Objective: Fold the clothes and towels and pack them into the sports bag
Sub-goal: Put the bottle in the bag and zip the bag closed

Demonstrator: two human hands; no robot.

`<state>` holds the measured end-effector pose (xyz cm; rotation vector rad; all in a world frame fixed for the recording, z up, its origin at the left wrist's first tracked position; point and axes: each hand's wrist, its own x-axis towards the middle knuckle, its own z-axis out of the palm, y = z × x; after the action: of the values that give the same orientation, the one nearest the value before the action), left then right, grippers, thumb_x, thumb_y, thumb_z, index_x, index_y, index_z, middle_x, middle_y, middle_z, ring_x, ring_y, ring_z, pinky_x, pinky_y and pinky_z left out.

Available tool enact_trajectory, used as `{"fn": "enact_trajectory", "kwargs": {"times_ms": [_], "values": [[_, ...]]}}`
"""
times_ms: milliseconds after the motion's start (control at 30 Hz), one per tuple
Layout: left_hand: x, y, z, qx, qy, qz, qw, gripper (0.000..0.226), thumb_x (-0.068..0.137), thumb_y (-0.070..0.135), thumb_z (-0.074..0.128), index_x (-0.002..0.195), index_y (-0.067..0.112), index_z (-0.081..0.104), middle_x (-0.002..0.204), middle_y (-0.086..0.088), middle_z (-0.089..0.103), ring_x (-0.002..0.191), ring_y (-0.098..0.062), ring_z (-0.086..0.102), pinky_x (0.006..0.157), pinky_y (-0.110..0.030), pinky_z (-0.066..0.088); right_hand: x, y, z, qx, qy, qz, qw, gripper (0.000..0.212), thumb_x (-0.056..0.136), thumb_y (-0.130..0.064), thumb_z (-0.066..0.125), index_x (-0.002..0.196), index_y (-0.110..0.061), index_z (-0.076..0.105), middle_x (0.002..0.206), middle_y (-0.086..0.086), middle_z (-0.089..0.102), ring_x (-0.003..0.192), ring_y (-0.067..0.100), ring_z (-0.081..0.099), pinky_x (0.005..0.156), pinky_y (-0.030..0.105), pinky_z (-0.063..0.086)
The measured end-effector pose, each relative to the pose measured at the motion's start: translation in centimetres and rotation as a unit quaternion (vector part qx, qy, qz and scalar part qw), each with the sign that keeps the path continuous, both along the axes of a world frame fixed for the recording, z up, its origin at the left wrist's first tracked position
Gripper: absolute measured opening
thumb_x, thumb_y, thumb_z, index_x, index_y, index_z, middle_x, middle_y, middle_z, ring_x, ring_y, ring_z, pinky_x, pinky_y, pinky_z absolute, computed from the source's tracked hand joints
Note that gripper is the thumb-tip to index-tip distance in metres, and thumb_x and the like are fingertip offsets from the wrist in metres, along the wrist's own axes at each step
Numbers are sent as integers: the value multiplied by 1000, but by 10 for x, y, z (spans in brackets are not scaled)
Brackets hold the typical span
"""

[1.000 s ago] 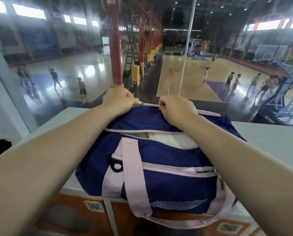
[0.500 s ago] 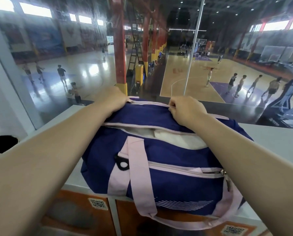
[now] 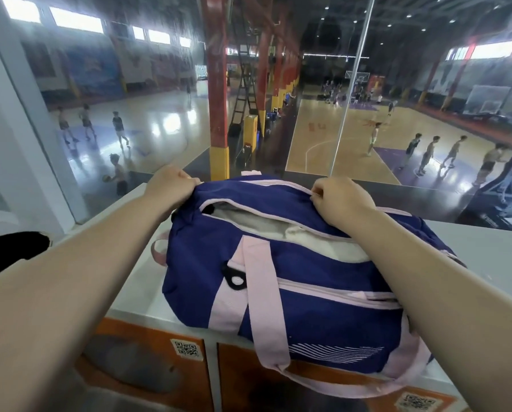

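Observation:
A navy sports bag (image 3: 308, 316) with pale pink straps and trim lies on a white ledge (image 3: 480, 248). Its top zipper gapes, and white folded cloth (image 3: 314, 242) shows inside the opening. My left hand (image 3: 171, 185) grips the bag's fabric at the far left end of the opening. My right hand (image 3: 341, 200) pinches the pink zipper edge on the far side of the opening, further right. A pink handle loop (image 3: 266, 310) hangs down over the bag's front.
A glass wall (image 3: 350, 114) rises right behind the ledge, with a basketball hall and players below. Orange locker doors (image 3: 147, 364) with QR stickers sit under the ledge. A black object (image 3: 8, 248) lies at the far left.
My hands have moved apart along the top of the bag, the left one to its left end and the right one rightwards. The opening now gapes wider and shows more white cloth.

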<state>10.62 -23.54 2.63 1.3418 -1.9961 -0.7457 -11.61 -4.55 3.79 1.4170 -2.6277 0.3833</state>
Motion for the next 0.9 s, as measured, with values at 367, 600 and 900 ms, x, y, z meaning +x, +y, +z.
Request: {"fn": "enact_trajectory", "kwargs": {"times_ms": [367, 600, 900], "values": [[-21, 91, 37, -219, 31, -108, 969, 35, 100, 18, 45, 133, 14, 53, 133, -4, 58, 123, -19, 52, 99, -25, 35, 25, 48, 14, 72, -96, 11, 993, 42, 98, -26, 41, 139, -18, 45, 138, 9, 54, 119, 31, 53, 99, 40, 43], [-70, 167, 40, -110, 28, -223, 968, 28, 91, 15, 53, 115, 25, 63, 117, 6, 62, 106, -13, 56, 90, -30, 46, 39, 90, 28, -26, -222, -64, 973, 41, 89, -15, 54, 130, -17, 55, 130, 7, 58, 116, 28, 53, 98, 36, 43], [-90, 193, 17, -92, 14, -94, 991, 39, 82, 4, 53, 107, 34, 60, 120, 3, 60, 119, -25, 46, 101, -43, 35, 47, 91, 6, -10, -138, -134, 981, 69, 86, -21, 59, 149, -24, 31, 150, 9, 38, 139, 36, 32, 116, 53, 22]]}}
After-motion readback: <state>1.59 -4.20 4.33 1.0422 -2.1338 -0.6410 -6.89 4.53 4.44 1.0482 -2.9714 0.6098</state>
